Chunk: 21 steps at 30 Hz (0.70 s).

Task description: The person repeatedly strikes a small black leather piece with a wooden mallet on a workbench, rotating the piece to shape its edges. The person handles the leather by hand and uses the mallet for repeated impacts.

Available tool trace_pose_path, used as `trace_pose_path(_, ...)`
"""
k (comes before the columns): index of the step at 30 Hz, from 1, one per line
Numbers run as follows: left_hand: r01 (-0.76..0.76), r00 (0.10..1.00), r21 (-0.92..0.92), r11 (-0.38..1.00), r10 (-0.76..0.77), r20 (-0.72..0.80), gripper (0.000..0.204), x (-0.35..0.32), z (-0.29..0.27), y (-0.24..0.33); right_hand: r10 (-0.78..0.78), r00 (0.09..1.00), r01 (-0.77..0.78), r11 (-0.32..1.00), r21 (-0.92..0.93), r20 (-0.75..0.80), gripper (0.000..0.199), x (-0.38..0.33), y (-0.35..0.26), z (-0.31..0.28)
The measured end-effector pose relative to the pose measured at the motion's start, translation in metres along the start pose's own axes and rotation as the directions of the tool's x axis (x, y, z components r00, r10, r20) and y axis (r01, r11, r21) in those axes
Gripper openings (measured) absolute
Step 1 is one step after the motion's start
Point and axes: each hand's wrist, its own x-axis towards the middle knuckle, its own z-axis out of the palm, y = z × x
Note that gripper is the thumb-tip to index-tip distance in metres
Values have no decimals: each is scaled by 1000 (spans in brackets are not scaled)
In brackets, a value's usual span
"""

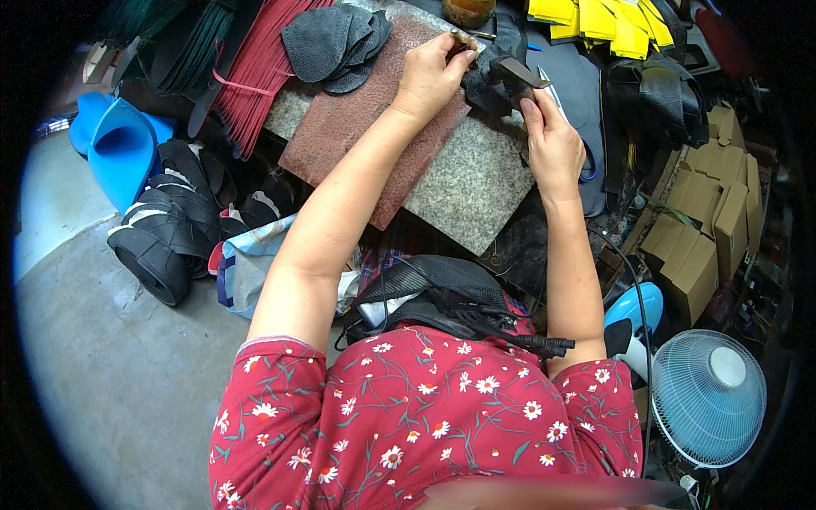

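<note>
My right hand (554, 144) is wrapped round the handle of a dark hammer (515, 75), its head raised near the stone slab's far right edge. Between the thumb and fingers of my left hand (432, 78) is a small brownish metal piece (461, 37), its kind unclear. Under my left forearm lies a reddish-brown textured sheet (340, 127), on a speckled grey stone slab (476, 191). Several black leather pieces (327, 47) are piled on the sheet's far left part. Next to the hammer, a black piece (483, 89) is partly hidden.
Red strips (259, 72) lie bundled at the far left. Black sandals (161, 238) and blue foam sheets (123, 149) are on the left. Yellow pieces (608, 25) lie at the far right. Cardboard boxes (688, 238) and a fan (710, 399) stand on the right, beside a hanging cable (639, 297).
</note>
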Motion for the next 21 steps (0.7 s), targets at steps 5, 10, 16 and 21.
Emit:
trace_pose_path(5,66,998,-136,989,-64,20,15,2,-1,3,3,1000,-3,999,42,7,32,-1,6,2)
trace_pose_path(10,36,999,47,998,-34,-35,15,1,1,15,31,1000,-31,998,60,1,32,2,3,0)
trace_pose_path(16,-331,942,288,898,333,46,12,4,7,24,-90,950,265,741,617,-300,32,0,-22,-54)
trace_pose_path(21,-417,907,360,835,406,108,9,5,11,26,-8,999,18,968,251,-40,32,3,-26,-41)
